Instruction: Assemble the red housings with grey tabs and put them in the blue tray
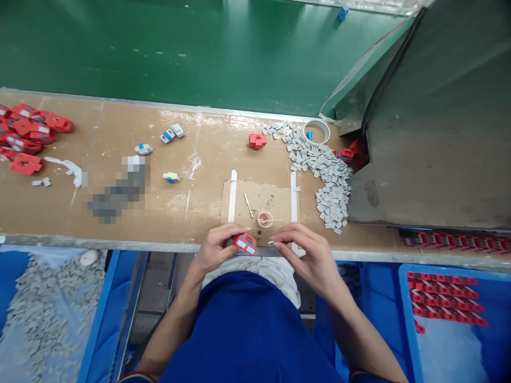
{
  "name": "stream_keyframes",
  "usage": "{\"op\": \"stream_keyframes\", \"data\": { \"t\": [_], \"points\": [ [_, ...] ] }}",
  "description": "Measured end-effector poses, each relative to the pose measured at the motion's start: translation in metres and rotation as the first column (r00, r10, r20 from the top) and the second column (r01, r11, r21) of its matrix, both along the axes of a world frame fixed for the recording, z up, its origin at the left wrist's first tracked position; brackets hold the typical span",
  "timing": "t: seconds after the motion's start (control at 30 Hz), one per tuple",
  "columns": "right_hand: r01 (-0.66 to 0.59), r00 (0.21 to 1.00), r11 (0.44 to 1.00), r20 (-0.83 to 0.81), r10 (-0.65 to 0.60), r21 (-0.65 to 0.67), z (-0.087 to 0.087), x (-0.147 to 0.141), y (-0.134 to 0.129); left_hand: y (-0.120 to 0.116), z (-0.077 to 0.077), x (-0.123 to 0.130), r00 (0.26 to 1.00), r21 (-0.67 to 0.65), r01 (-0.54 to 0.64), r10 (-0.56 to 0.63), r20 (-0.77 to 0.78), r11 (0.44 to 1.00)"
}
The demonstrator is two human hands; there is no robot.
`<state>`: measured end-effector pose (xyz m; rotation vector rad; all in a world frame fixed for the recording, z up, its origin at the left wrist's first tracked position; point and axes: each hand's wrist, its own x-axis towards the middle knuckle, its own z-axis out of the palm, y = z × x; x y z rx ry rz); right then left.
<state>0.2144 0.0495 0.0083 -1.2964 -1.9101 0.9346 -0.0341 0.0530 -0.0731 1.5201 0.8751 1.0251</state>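
My left hand is closed around a red toy vehicle body with a grey band and pale blue windows, held over the table's front edge. Just to its right, my right hand pinches a small whitish piece between thumb and fingertips; its exact kind is too small to make out. Beyond the hands, a small round cup of reddish-brown content has a thin pale stick lying across it. A white stick rests to the cup's left on a taped-down cardboard sheet.
Many small grey flat pieces are heaped at the right, beside a tape roll. One red body stands behind the sheet; more red bodies are piled far left. Blue bins flank me below the table edge.
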Motion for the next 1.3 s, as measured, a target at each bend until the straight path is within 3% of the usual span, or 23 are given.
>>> {"op": "stream_keyframes", "data": {
  "t": [0.13,0.3,0.5,0.63,0.8,0.9,1.07,1.3],
  "points": [
    [-0.095,0.991,0.994,-0.101,0.09,-0.05,-0.004,-0.028,0.003,0.002,0.001,-0.001,0.999,0.054,-0.004,0.006,-0.034,0.999],
    [-0.087,0.994,0.99,-0.069,0.08,-0.109,-0.016,-0.033,0.009,0.001,-0.003,-0.001,1.0,0.085,0.005,-0.003,-0.026,0.996],
    [-0.037,0.999,0.993,0.016,0.039,-0.114,-0.015,-0.036,0.005,0.0,-0.002,-0.001,0.997,0.093,0.021,-0.014,-0.077,0.995],
    [-0.024,0.991,0.995,0.133,0.036,-0.093,-0.016,-0.04,-0.001,0.0,0.0,0.0,0.992,0.107,0.045,-0.032,-0.125,0.993],
    [-0.123,0.924,0.992,0.364,0.119,-0.011,-0.015,-0.045,-0.005,0.0,0.005,-0.001,0.985,0.101,0.076,-0.059,-0.164,0.992],
    [-0.095,0.956,0.995,0.278,0.097,-0.019,-0.012,-0.044,-0.003,0.0,0.006,-0.001,0.986,0.092,0.066,-0.051,-0.157,0.994],
    [-0.094,0.992,0.983,0.07,0.105,-0.156,-0.011,-0.034,0.003,0.001,0.001,-0.001,0.99,0.124,0.084,-0.069,-0.12,0.989],
    [-0.137,0.973,0.978,0.162,0.163,-0.159,-0.01,-0.033,0.005,0.001,0.001,-0.004,0.987,0.14,0.108,-0.088,-0.137,0.984]
  ]
}}
